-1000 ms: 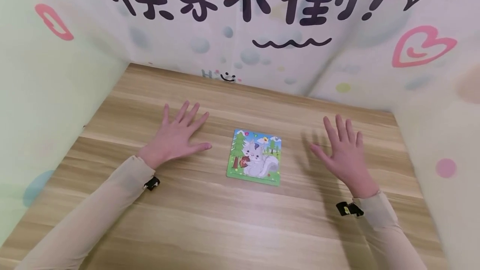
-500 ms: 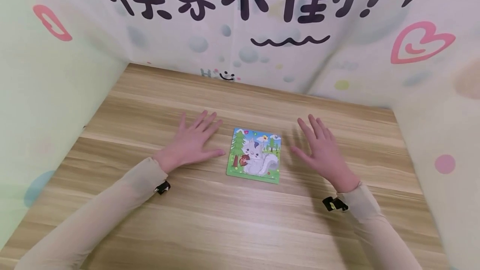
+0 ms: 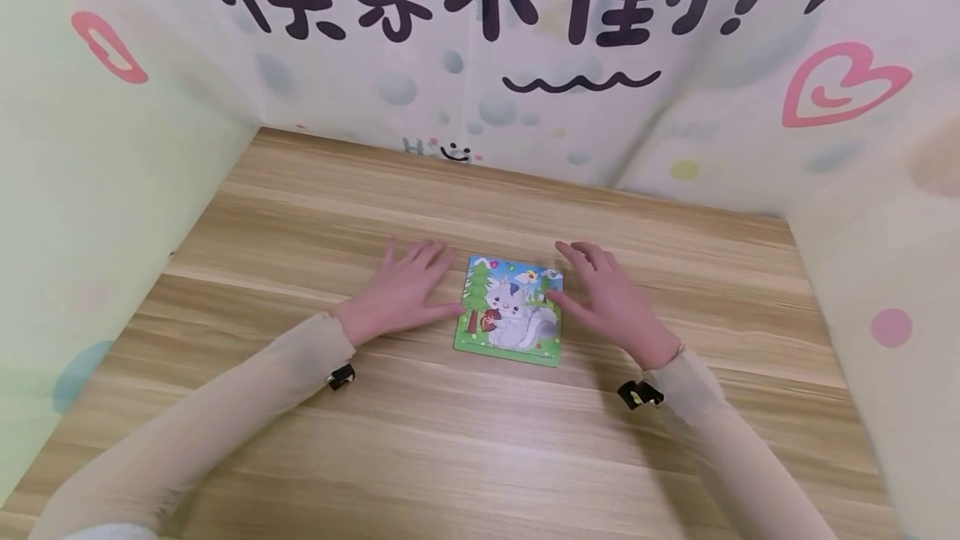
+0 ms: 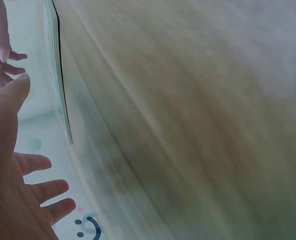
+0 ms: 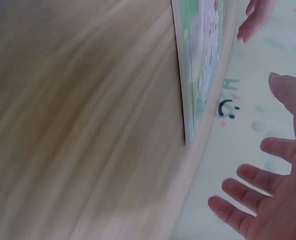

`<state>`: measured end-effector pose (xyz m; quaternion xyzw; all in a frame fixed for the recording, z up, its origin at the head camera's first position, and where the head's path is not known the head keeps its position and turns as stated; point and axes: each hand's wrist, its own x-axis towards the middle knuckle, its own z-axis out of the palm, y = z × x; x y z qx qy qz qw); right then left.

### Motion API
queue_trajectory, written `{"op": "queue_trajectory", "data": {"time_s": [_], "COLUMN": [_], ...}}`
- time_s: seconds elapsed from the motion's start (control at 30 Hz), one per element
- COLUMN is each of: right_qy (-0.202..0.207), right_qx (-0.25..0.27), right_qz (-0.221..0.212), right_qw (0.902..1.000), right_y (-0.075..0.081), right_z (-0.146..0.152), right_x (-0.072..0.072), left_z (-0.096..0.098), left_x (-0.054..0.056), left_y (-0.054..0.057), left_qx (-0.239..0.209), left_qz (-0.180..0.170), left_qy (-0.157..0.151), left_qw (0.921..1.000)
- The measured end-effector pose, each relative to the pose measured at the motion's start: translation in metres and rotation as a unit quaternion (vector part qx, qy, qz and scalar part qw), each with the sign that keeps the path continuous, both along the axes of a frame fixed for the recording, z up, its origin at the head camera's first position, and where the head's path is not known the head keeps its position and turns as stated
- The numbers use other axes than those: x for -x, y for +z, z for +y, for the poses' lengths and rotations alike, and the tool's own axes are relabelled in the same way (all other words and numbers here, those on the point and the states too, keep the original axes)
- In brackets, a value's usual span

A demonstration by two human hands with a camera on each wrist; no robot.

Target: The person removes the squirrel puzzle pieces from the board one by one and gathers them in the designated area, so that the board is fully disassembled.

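A thin square picture board (image 3: 513,327), printed with a grey squirrel, trees and an acorn, lies flat on the wooden table. My left hand (image 3: 397,294) is at the board's left side, fingers spread and thumb tip right at its edge. On the other side, my right hand (image 3: 617,307) has its thumb overlapping the board's right part in the head view, its fingers loosely bent beyond. Both hands hold nothing. The left wrist view shows the board (image 4: 60,75) edge-on past the left thumb; the right wrist view shows it (image 5: 195,60) beside the right hand (image 5: 273,190).
The wood-grain table (image 3: 465,448) extends around the board. A printed cloth wall (image 3: 360,98) with large black characters and pink hearts stands along its back, with pale walls at both sides. Each sleeve cuff carries a small black device (image 3: 641,394).
Both hands have moved inward from the sides toward the board, the left rightward and the right leftward. Their fingers are less spread than before. The board has stayed in place.
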<state>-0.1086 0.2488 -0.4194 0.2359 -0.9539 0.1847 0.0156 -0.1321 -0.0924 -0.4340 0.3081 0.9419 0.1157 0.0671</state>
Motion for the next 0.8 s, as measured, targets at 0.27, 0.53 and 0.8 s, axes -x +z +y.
{"op": "queue_trajectory", "data": {"time_s": [0.27,0.53,0.8], "right_qy": [0.032,0.052,0.067], "right_qx": [-0.013,0.032,0.040], "right_qz": [-0.021,-0.070,-0.095], "right_qw": [0.9992,0.9956,0.9924], "right_y": [-0.004,-0.009,-0.012], "right_z": [-0.020,-0.038,-0.051], "right_x": [0.011,0.022,0.030], "left_z": [0.008,0.014,0.019], "left_x": [0.002,0.007,0.011], "left_y": [0.001,-0.002,-0.004], "left_qx": [-0.014,-0.014,-0.016], "left_qz": [-0.016,-0.033,-0.060], "left_qy": [-0.011,-0.003,0.008], "left_qw": [0.9997,0.9994,0.9980]}}
